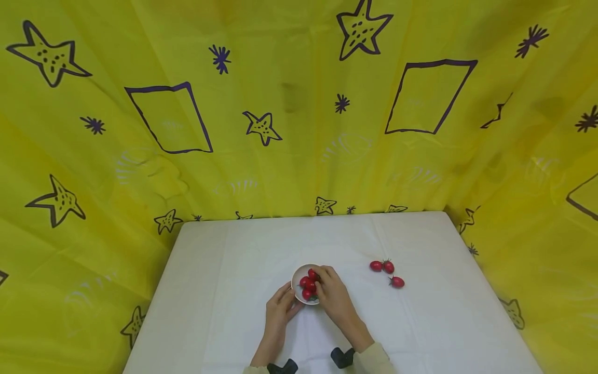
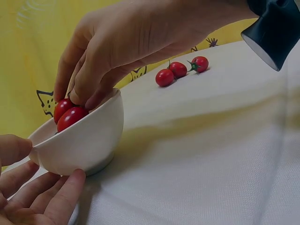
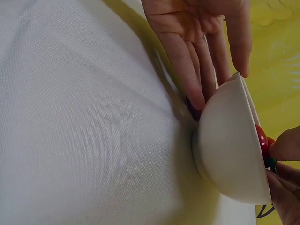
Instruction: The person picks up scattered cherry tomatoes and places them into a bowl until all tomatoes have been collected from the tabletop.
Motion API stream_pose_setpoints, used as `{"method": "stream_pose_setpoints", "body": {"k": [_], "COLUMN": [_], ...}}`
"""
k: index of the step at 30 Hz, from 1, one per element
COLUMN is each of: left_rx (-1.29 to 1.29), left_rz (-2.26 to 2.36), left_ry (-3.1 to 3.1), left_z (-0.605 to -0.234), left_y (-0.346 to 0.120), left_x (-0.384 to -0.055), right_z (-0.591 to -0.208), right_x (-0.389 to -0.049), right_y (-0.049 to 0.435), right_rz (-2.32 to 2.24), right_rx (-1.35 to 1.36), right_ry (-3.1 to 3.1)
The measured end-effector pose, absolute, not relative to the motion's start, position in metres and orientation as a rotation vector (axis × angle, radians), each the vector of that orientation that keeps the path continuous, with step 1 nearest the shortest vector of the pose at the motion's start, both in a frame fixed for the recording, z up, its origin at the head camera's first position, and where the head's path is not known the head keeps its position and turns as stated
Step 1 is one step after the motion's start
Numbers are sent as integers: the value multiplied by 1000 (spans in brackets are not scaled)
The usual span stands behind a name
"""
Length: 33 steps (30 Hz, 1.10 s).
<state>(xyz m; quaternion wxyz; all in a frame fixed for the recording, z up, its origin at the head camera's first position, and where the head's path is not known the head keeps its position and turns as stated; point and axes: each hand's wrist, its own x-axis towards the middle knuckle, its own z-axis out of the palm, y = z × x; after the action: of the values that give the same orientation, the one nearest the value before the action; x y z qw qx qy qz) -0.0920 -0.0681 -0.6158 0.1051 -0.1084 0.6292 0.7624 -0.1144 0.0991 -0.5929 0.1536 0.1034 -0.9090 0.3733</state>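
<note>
A small white bowl point(image 1: 302, 272) with several red cherry tomatoes point(image 1: 307, 294) in it stands near the middle of the table. My left hand point(image 1: 279, 310) holds the bowl from the left, thumb at the rim and fingers against its lower side, as the left wrist view shows. From the right, my right hand point(image 1: 336, 298) reaches over the rim with its fingertips down inside. It pinches a cherry tomato point(image 1: 312, 274) at the far side of the bowl; the fingers partly hide this tomato. In the right wrist view the bowl point(image 3: 232, 140) covers most of its contents.
Three more cherry tomatoes lie on the table to the right: two side by side point(image 1: 388, 267) and one point(image 1: 397, 282) a little nearer. A white cloth point(image 1: 243, 259) covers the table. Behind it and at both sides hangs a yellow curtain point(image 1: 299, 166) with drawn stars.
</note>
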Motion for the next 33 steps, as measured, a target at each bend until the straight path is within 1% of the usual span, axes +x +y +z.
{"method": "stream_pose_setpoints", "body": {"k": [15,25,33], "left_rx": [-328,-321,-334], "left_rz": [2274,2264,2262], "left_ry": [1822,1828,1839], "left_z": [-618,-618,-617], "left_y": [-69,-69,-67], "left_x": [-93,-92,-92], "right_z": [-587,-590,-588], "right_x": [-114,-113,-113], "right_y": [106,106,111], "right_rz": [1033,945,1025], "right_rx": [294,345,270], "right_ry": [-2568,-2606,-2610]}}
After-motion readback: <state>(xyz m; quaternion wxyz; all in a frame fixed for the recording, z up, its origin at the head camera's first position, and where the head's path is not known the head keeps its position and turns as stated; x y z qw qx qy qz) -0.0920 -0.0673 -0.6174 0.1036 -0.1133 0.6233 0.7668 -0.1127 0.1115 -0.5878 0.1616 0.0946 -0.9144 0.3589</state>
